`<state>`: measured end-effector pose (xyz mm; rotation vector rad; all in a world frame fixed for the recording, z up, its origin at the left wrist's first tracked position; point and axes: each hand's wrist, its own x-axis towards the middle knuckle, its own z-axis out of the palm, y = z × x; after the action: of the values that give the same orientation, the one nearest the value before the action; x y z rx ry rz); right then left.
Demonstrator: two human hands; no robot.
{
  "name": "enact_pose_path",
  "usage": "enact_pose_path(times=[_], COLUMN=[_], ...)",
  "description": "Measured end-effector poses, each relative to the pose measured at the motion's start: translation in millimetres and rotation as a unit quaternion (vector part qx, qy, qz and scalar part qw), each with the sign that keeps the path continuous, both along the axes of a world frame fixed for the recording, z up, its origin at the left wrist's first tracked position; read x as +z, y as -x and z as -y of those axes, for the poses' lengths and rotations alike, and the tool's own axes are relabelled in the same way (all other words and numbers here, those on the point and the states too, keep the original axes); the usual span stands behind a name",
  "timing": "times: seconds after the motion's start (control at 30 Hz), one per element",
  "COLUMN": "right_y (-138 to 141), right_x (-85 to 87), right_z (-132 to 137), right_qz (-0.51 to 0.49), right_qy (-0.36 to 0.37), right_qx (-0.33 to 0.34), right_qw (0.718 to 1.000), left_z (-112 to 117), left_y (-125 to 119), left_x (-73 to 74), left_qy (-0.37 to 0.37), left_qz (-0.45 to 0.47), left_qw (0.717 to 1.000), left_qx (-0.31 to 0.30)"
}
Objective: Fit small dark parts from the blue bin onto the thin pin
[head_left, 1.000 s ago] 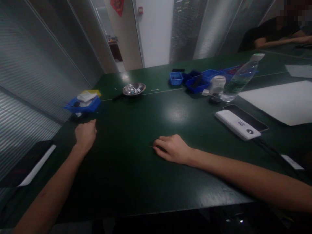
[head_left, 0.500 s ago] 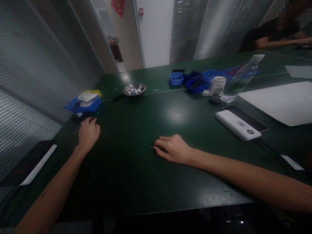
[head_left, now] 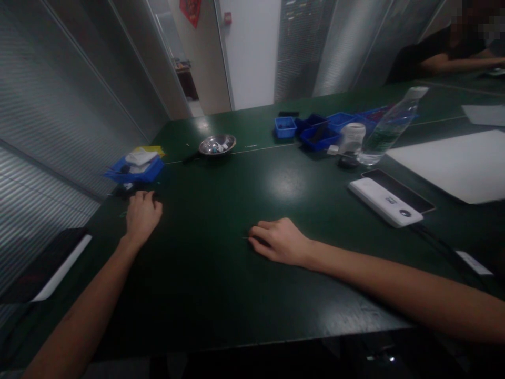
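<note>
1. Head view: dark green table, seen from its near edge.
2. Left hand: palm down near the left edge, fingers loosely curled, tips touching small dark pieces on the surface. Whether it pinches one cannot be told.
3. Blue tray: just beyond the left hand, towards the far left corner; white and yellow items lie in it.
4. Right hand: palm down mid-table, nearer the near edge, fingers curled under. The tips cover one end of a thin pale sliver; the grip is hidden.
5. Sliver, position: flat on the surface, touching the right fingertips, well apart from the left hand.
6. Sliver, axis: the long axis runs roughly parallel to the near edge; the free end points towards the left edge.
7. Step in hand, as judged: the left hand sorts among the loose pieces by the tray while the right steadies the sliver.
8. Next move, as judged: lifting so flat and thin a piece calls for a fine fingertip pinch.
9. Also present: steel bowl and blue bins towards the far edge; bottle and white power bank towards the right edge.
</note>
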<state>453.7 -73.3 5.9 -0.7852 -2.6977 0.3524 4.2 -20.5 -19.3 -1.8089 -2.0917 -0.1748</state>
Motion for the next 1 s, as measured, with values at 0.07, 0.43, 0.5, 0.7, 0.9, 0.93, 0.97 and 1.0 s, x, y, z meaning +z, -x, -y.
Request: enact_pose_path(times=[0.07,0.43,0.5,0.7,0.9,0.93,0.97,1.0], right_y=[0.2,1.0,1.1,1.3,1.0,1.0,1.1,1.1], right_x=[-0.7,-0.6,0.4,1.8,2.5,2.5,2.4,2.2], right_z=[-0.3,-0.2,0.0,-0.2,-0.4,-0.3,-0.2,-0.1], right_qz=[0.002,0.005,0.005,0.007,0.004,0.003,0.003,0.003], right_qy=[-0.002,0.001,0.002,0.005,0.008,0.007,0.008,0.007], right_qx=[-0.001,-0.002,-0.002,0.001,0.001,0.001,0.002,0.001], right_qw=[1.000,1.000,1.000,1.000,1.000,1.000,1.000,1.000], left_z=[-0.6,-0.8,-1.0,-2.2,-2.2,-2.3,-2.4,-2.6], left_y=[0.7,0.3,0.2,3.3,5.0,5.1,5.3,5.5], left_x=[-1.2,-1.8,-1.8,-4.9,-4.4,-4.5,-4.7,-5.2], left_qy=[0.002,-0.006,0.000,-0.003,0.002,0.002,0.003,0.001], left_qz=[0.001,0.000,0.005,0.020,0.012,0.015,0.019,0.022], left_qw=[1.000,1.000,1.000,1.000,1.000,1.000,1.000,1.000], left_qx=[0.001,0.008,0.006,-0.005,-0.009,-0.007,-0.005,-0.002])
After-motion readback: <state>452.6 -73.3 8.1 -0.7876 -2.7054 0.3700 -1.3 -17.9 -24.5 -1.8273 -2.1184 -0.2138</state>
